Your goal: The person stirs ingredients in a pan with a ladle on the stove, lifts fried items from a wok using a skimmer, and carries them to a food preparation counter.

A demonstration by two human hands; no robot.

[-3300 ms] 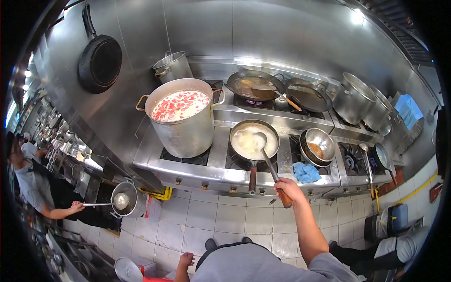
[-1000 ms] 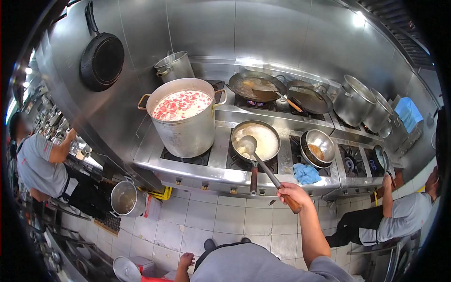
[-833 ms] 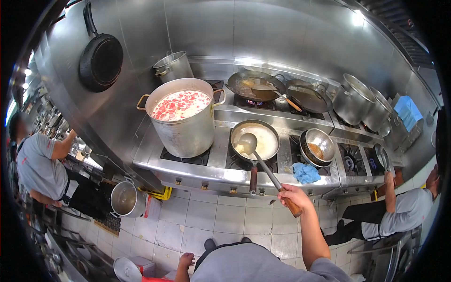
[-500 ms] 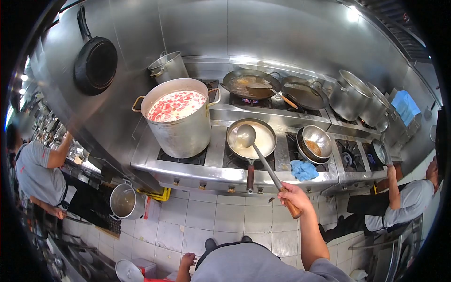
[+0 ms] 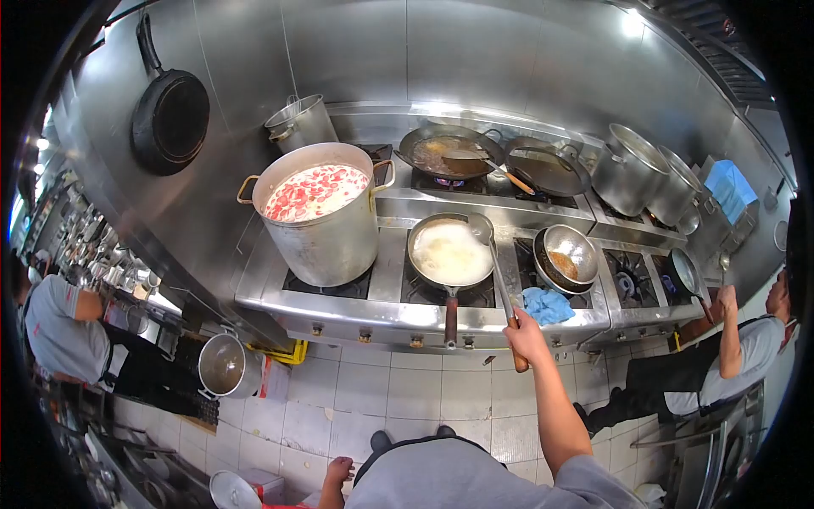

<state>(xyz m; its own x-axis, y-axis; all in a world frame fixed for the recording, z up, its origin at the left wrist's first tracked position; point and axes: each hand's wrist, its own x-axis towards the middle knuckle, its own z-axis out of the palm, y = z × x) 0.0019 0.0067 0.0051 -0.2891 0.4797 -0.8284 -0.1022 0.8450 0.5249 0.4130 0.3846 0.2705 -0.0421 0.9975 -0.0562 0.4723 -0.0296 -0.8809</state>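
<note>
My right hand (image 5: 526, 336) is wrapped round the wooden grip of a long metal ladle (image 5: 502, 276). Its bowl rests at the upper right rim of a frying pan (image 5: 452, 316), over pale, frothy liquid (image 5: 452, 252). The pan sits on the front burner with its dark handle pointing towards me. Low beside my body hangs my left hand (image 5: 341, 469), fingers loosely curled and nothing visible in them. A crumpled blue cloth (image 5: 547, 305) lies on the stove edge, just beyond my right hand.
Left of the pan stands a tall stockpot (image 5: 318, 246) with red pieces in white liquid. Two woks (image 5: 449, 136) are behind; metal bowls (image 5: 577, 246) sit to the right. One co-worker (image 5: 72, 331) stands at left, another (image 5: 729, 365) at right. A pot (image 5: 223, 363) stands low at left.
The ladle bowl has moved from the pan's middle to its upper right rim, and my right hand rose slightly. Froth now covers the liquid. The right co-worker's hand lifted, now with a ladle or spoon near it.
</note>
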